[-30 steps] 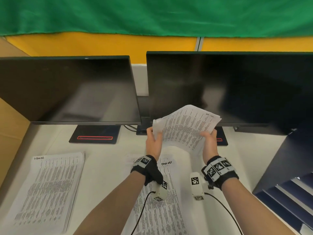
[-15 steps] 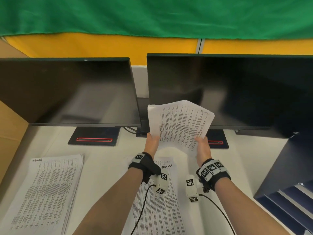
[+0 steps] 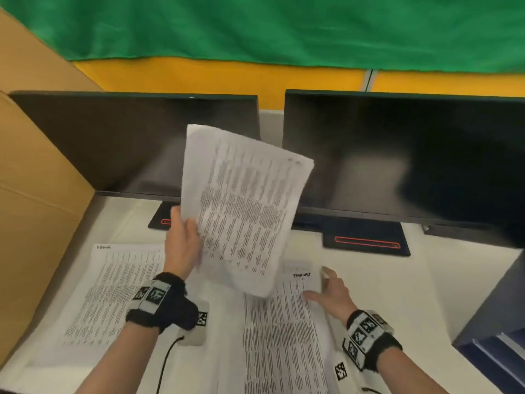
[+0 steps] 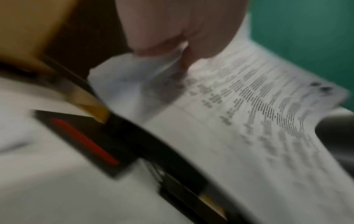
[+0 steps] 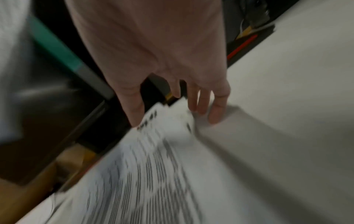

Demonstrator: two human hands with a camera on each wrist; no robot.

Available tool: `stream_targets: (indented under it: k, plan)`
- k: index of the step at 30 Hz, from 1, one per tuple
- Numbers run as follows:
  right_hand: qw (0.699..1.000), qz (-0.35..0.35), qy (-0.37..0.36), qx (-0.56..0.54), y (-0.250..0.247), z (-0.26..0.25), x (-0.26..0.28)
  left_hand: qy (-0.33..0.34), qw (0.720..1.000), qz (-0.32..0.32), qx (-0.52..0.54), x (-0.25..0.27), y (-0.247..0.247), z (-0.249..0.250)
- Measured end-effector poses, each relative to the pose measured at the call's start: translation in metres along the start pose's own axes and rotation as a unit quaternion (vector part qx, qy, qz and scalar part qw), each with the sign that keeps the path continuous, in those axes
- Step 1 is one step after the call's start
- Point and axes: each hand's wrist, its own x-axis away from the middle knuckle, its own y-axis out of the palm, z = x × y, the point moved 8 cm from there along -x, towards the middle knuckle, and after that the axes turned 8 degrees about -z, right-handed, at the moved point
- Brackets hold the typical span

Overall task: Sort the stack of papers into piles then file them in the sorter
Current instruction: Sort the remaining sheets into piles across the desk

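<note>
left pile [image 3: 113, 291] on desk [image 3: 397, 280] | middle pile [image 3: 284, 336] right of it | monitors [image 3: 397, 155] behind

Right hand [image 3: 332, 291] has let go of the raised sheaf of papers [image 3: 244, 206] — earlier both hands gripped its lower corners. It has dropped to the middle pile [image 3: 284, 336] on the tabletop [image 3: 397, 280], fingers [image 5: 216, 112] spread at the pile's far right corner. Left hand [image 3: 183, 243] now holds the sheaf alone, pinching the lower left edge, thumb on the printed face. Sheaf has shifted left and stands more upright, now overlapping the left monitor [image 3: 127, 143] instead of the right one. Head view has swung left — left pile [image 3: 113, 294] sits nearer centre.
</note>
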Motion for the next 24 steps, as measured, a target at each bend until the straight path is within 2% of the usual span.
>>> stream_targets:
  k: [4,6,8,12,15,18,22,24]
  plan:
    - [0.993,0.027,0.095,0.069,0.017,-0.004,-0.010,-0.208,0.978,-0.006,-0.001,0.030,-0.051,-0.096]
    - [0.978,0.032,0.154,0.134,0.018,-0.012,-0.013,-0.285,0.957,-0.028,-0.044,0.050,-0.065,-0.137]
    - [0.961,0.033,0.186,0.200,0.019,-0.020,-0.016,-0.328,0.939,-0.048,-0.089,0.068,-0.074,-0.167]
    - [0.947,-0.013,0.163,0.276,0.035,-0.023,-0.029,-0.360,0.922,-0.062,-0.126,0.086,-0.079,-0.201]
    - [0.965,-0.011,0.099,0.245,0.033,-0.020,-0.034,-0.361,0.916,-0.076,-0.155,0.088,-0.068,-0.200]
    - [0.982,-0.008,0.030,0.187,0.009,-0.016,-0.030,-0.339,0.915,-0.071,-0.208,0.084,-0.053,-0.192]
    - [0.985,0.019,0.014,0.169,-0.039,0.001,-0.026,-0.298,0.898,-0.092,-0.310,0.084,-0.036,-0.194]
    - [0.985,0.025,0.016,0.171,-0.056,0.008,-0.024,-0.299,0.883,-0.107,-0.347,0.086,-0.035,-0.198]
